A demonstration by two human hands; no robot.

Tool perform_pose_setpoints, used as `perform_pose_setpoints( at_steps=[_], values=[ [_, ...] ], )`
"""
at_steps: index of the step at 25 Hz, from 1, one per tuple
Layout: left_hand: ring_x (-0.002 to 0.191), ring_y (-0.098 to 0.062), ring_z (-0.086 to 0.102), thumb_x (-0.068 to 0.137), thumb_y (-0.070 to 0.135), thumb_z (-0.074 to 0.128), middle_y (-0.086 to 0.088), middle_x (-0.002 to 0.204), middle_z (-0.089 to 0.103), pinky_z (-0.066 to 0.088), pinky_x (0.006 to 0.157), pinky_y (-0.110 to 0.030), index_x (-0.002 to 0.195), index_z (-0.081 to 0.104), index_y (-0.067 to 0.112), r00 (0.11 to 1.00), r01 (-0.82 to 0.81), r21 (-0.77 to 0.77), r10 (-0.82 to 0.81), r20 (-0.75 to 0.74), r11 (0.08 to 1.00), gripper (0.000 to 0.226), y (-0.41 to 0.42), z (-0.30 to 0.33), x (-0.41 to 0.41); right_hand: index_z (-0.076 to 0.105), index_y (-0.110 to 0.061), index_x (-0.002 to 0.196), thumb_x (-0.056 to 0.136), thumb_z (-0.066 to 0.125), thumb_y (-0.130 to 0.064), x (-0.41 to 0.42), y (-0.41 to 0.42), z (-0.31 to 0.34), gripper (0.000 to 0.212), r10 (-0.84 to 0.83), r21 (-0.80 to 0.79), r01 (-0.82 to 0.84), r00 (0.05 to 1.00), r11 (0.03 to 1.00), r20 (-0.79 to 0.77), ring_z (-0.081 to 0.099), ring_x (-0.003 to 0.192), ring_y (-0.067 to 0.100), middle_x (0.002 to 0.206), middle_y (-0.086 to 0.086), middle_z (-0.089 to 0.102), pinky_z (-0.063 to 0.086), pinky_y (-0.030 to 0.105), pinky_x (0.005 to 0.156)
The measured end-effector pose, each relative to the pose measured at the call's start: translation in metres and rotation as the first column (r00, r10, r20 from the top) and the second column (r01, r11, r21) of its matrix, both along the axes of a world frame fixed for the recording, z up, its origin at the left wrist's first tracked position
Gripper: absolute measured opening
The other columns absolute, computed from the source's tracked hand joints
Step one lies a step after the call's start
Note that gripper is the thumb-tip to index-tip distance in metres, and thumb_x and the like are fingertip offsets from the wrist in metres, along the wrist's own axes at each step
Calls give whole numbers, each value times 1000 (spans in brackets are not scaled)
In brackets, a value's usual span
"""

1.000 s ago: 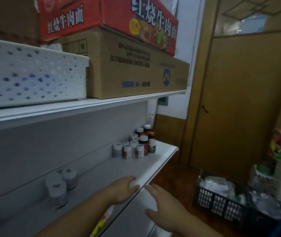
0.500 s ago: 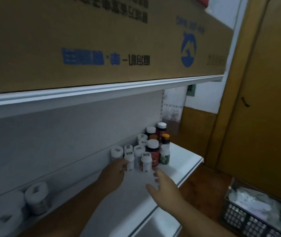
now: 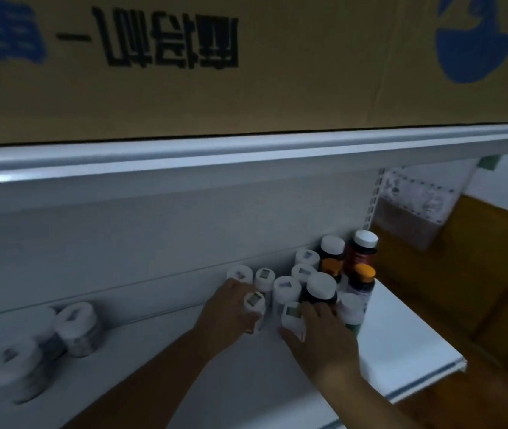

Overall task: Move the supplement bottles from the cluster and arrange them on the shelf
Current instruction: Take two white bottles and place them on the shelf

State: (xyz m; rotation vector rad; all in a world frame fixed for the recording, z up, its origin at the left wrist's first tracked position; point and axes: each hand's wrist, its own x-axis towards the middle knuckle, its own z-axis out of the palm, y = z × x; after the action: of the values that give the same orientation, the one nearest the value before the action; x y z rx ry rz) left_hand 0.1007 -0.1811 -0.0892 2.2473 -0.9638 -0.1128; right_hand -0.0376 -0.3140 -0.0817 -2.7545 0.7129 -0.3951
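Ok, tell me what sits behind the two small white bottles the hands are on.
More bottles: white-capped ones, a dark bottle, two orange-capped and a red-brown one by the back panel. Their lower parts are hidden.

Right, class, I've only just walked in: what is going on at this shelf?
A person is sorting supplement bottles on a white shelf. Both hands reach into the cluster of bottles at its right end. The left hand wraps around a small white bottle at the front; the right hand closes on the small white bottle beside it. Neither looks lifted yet. Two jars stand further left.
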Motion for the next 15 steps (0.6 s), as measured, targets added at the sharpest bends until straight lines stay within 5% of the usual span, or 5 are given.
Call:
perform_pose_setpoints(
  at_steps=[6, 7, 10, 11, 15],
  values=[
    [69, 3, 60, 65, 28, 79, 9, 82, 67, 50, 70, -25, 84, 60, 31, 936, -191, -168, 128, -326, 967, 27, 43, 8, -8, 47, -29, 105, 83, 59, -44, 16, 23, 9, 30, 160, 294, -171, 985, 940, 58, 58, 85, 15, 98, -7, 58, 49, 32, 73],
    [70, 0, 62, 66, 26, 80, 4, 82, 69, 52, 70, -26, 85, 62, 29, 908, -248, -191, 159, -388, 950, 26, 57, 14, -12, 50, -26, 103, 81, 64, -39, 21, 27, 11, 29, 141, 507, -180, 983, 843, 114, 58, 83, 13, 95, -7, 59, 48, 31, 72],
    [74, -13, 65, 73, 21, 77, -1, 80, 69, 57, 68, -32, 92, 66, 18, 764, -420, -231, 204, -612, 878, 23, 107, 32, -27, 62, -12, 99, 82, 67, -14, 40, 56, 26, 17, 28, 961, -240, 971, 135, 238, 62, 85, 20, 95, 7, 66, 49, 31, 70],
    [75, -14, 65, 77, 23, 73, 1, 78, 67, 57, 66, -32, 92, 65, 19, 738, -455, -232, 218, -639, 860, 18, 126, 41, -34, 67, -12, 91, 83, 65, -11, 47, 71, 30, 9, 90, 964, -260, 963, 45, 256, 64, 82, 21, 90, 10, 68, 50, 31, 70],
    [85, -15, 69, 82, 31, 66, -4, 94, 71, 55, 60, -27, 97, 67, 26, 693, -601, -219, 365, -622, 768, 16, 208, 63, -53, 72, -10, 83, 80, 65, -7, 72, 151, 36, 8, 311, 955, -298, 908, 13, 279, 67, 74, 18, 80, 6, 72, 51, 27, 65]
  ],
)
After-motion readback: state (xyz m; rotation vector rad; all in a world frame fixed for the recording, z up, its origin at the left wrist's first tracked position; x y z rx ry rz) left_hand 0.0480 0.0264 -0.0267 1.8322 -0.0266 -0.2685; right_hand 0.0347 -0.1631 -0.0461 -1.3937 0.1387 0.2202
